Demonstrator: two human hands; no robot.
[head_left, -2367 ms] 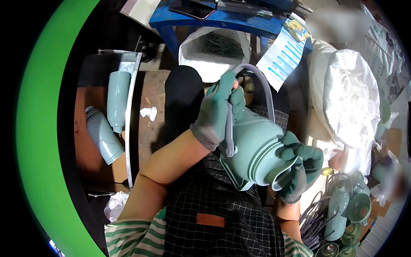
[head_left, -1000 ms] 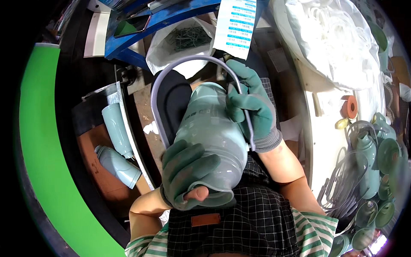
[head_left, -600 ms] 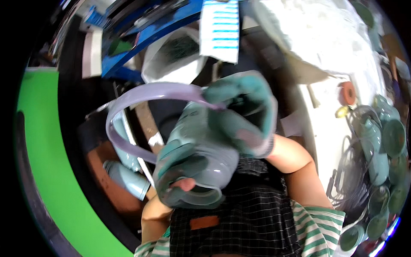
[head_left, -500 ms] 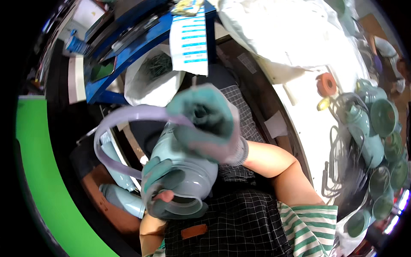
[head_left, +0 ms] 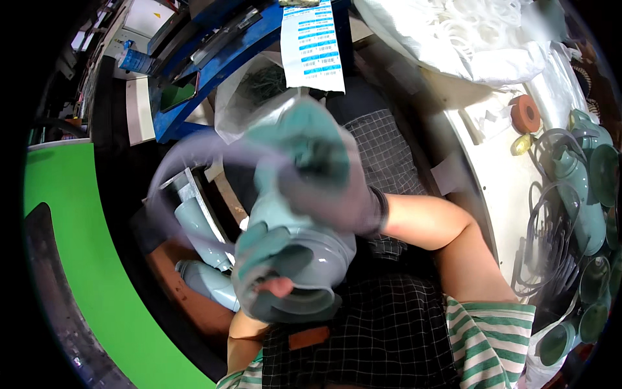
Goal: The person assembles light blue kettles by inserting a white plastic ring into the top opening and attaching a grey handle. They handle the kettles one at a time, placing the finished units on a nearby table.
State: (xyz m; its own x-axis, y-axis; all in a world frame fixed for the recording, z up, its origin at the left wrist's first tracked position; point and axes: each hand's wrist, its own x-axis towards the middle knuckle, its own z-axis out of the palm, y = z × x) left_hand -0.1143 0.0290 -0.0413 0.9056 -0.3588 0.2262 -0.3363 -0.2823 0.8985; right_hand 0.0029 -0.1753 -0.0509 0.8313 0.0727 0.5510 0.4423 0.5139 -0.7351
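A light teal plastic bottle (head_left: 327,259) is tilted in front of my lap, its wide open mouth facing me. My left hand (head_left: 256,259), in a grey-green glove, is closed around the mouth end; a bare fingertip shows through the glove. A pale lilac strap (head_left: 170,162) loops out to the left of the bottle, blurred by motion. My right hand (head_left: 324,172), gloved too, is closed on the strap's upper end over the bottle's far part. The glove hides where strap and bottle meet there.
More teal bottles (head_left: 576,204) and grey loops (head_left: 544,233) lie on the white table (head_left: 483,181) at right, beside a brown tape roll (head_left: 525,115) and a bag of white rings (head_left: 473,32). Other bottles (head_left: 197,227) sit low left. A blue frame (head_left: 223,55) stands ahead.
The whole scene has shifted rightward in view as the head turned. Both hands keep hold of the bottle and strap; the right hand and the strap are more blurred now.
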